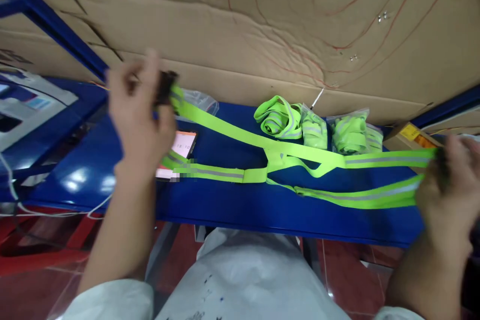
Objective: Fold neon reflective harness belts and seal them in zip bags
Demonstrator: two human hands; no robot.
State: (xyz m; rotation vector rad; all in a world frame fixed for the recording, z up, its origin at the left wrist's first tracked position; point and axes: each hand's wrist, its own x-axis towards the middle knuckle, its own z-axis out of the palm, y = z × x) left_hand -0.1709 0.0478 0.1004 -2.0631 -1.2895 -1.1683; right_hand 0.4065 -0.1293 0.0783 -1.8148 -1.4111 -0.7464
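Note:
A neon green strap harness (285, 157) with grey reflective stripes lies stretched across the blue shelf (232, 205). My left hand (140, 110) is raised at the left and is closed on the strap's dark end piece. My right hand (452, 185) at the far right is closed around the other ends of the straps, holding them taut. Both hands are blurred by motion.
Rolled green straps (279, 117) and bagged ones (350, 132) sit at the back of the shelf. A phone (179, 152) with a lit screen lies under the strap near my left hand. Cardboard (262, 25) hangs overhead. A small box (410, 135) stands at the right.

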